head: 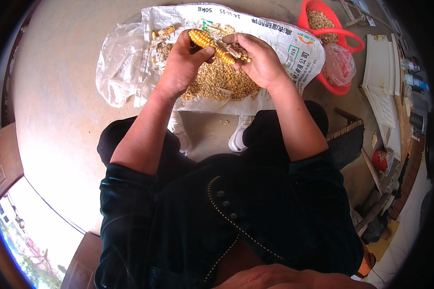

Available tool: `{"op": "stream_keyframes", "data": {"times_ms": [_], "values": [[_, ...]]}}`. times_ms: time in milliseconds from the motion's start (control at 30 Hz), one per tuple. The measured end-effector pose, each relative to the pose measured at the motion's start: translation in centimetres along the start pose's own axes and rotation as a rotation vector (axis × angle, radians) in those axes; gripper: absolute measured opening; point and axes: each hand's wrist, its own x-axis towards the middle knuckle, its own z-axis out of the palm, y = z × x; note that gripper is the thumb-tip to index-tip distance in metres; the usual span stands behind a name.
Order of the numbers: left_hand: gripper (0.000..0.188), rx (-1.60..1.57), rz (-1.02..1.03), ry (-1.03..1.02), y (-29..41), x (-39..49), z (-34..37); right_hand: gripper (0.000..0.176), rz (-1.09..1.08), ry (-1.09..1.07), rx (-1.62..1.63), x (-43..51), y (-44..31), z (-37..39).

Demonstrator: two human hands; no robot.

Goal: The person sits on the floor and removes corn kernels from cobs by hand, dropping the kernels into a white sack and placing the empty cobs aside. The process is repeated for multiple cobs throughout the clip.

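My left hand grips a yellow ear of corn, its thumb laid across the middle. In my right hand is a mostly stripped corn cob with a few kernels on its end; it lies against the ear. Both hands are above a heap of loose corn kernels on a white woven sack that bears printing. Another partly stripped ear rests on the sack's far left part. Husk bits and bare cobs behind my hands are partly hidden.
Clear plastic film spreads from the sack's left end. At the right, a red plastic basket holds tan pods resembling peanuts, and a clear bag sits beside it. Farther right are a white padded panel and a small red bowl.
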Motion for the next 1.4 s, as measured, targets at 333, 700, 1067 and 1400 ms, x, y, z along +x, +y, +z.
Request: {"op": "stream_keyframes", "data": {"times_ms": [333, 700, 1067, 1400], "values": [[0.019, 0.021, -0.059, 0.058, 0.1, 0.4, -0.1, 0.020, -0.165, -0.044, -0.336, 0.1, 0.3, 0.3], [0.019, 0.020, -0.036, -0.058, -0.2, -0.1, 0.9, 0.023, -0.360, 0.173, -0.840, 0.7, 2.0, 0.9], [0.015, -0.135, -0.017, 0.024, -0.7, 0.6, -0.1, 0.015, -0.266, 0.004, -0.614, 0.6, 1.2, 0.2], [0.018, 0.016, -0.071, 0.018, -0.5, 0.3, 0.2, 0.027, -0.526, 0.074, -0.912, 1.3, 0.9, -0.4]]}}
